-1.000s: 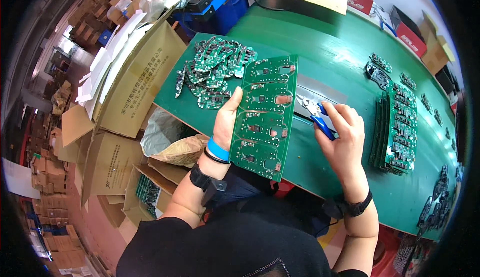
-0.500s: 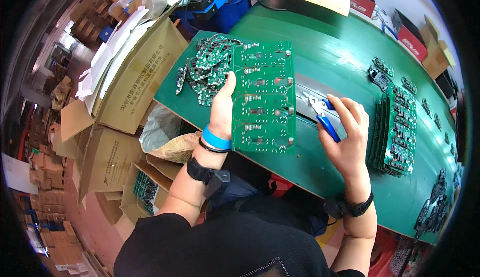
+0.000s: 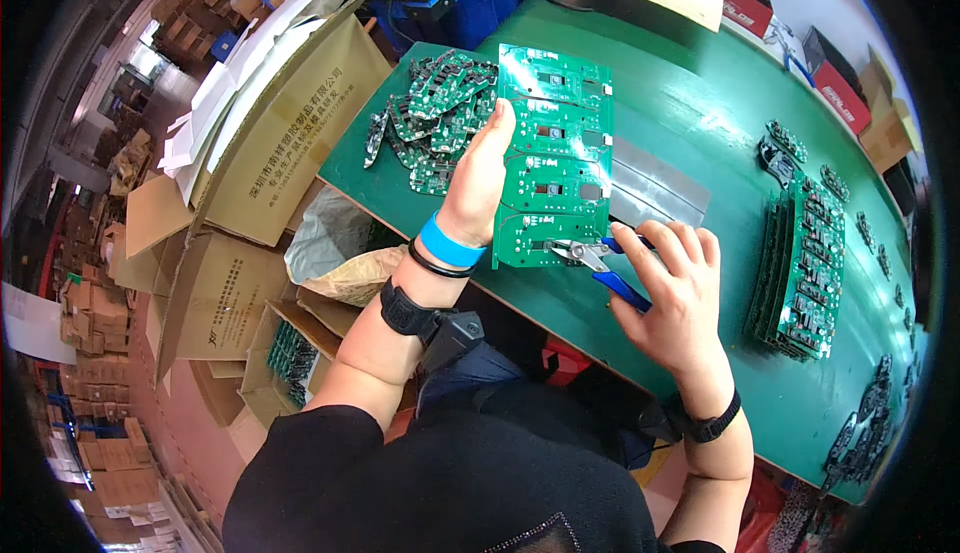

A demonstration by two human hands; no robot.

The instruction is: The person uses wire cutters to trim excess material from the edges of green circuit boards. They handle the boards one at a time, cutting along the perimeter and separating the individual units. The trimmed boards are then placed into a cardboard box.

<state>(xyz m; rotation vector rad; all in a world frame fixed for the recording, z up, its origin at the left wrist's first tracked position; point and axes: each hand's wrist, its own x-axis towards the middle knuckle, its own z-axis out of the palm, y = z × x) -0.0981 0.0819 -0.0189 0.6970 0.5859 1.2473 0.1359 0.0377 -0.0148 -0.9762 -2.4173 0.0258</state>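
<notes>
My left hand [image 3: 480,183] grips the left edge of a green circuit board panel [image 3: 560,168], thumb on top and the other fingers hidden beneath. The panel is held up over the table, made of several joined boards. My right hand [image 3: 678,288] is closed round the blue handles of a pair of cutting pliers [image 3: 590,255]. Their jaw tips reach over the lowest board of the panel, at a small dark part there; whether they touch it I cannot tell. Behind my left hand lies a heap of loose circuit boards [image 3: 440,103]. A grey metal strip [image 3: 655,188] rests right of the panel.
A stack of board panels [image 3: 800,268] stands on the green table [image 3: 560,318], right of my right hand. Small boards and black parts [image 3: 865,428] lie along the right edge. Cardboard boxes [image 3: 280,153] crowd the left side; a blue bin [image 3: 455,13] stands at the back.
The pliers have moved left from beside the panel onto its lowest board. My left hand has lifted the panel slightly away and to the right.
</notes>
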